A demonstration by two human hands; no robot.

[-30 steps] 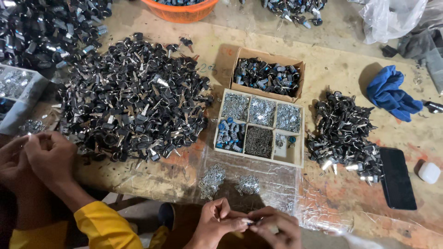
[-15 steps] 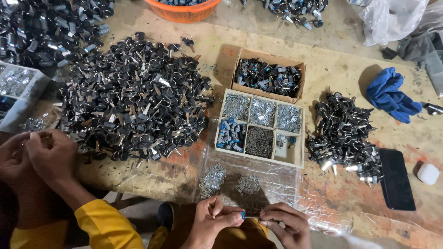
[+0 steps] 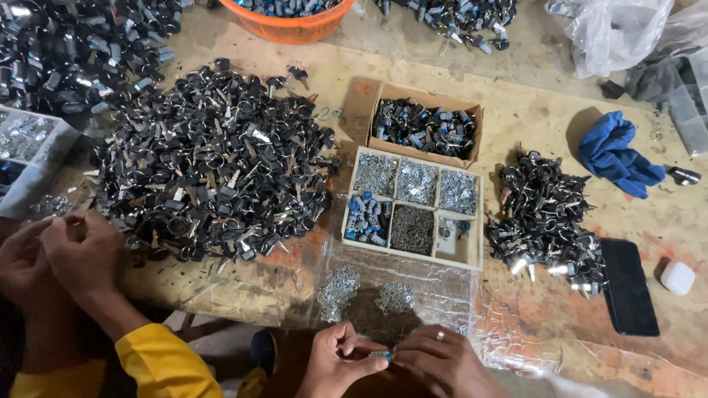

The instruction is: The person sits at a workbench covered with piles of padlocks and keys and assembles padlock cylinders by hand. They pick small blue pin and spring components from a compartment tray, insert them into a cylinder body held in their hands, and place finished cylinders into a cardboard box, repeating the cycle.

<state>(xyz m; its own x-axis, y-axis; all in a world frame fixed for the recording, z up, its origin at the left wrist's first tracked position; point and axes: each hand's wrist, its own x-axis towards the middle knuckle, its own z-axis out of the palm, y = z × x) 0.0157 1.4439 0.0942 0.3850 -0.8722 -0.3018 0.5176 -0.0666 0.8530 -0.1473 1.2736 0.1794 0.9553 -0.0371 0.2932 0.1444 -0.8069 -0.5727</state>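
Note:
My left hand (image 3: pixel 341 362) and my right hand (image 3: pixel 442 361) meet at the bottom edge of the head view, fingertips pinched together on one small blue-and-metal part (image 3: pixel 380 355). Just above them a clear plastic sheet (image 3: pixel 442 295) carries two little heaps of silver clips (image 3: pixel 338 291). Beyond it stands a pale divided tray (image 3: pixel 479 254) holding blue cylinders, silver clips and dark pins in separate compartments.
A large pile of black keys (image 3: pixel 214 162) fills the left of the wooden table, a smaller pile (image 3: pixel 542 214) lies right. A cardboard box of cylinders (image 3: pixel 426 129), orange basin (image 3: pixel 291 29), blue cloth (image 3: pixel 616 155), black phone (image 3: pixel 628 286). Another person's hands (image 3: pixel 66 254) work at left.
My two hands have shifted slightly right and drawn a little apart, still pinching the small part. The other person's hands stay in place.

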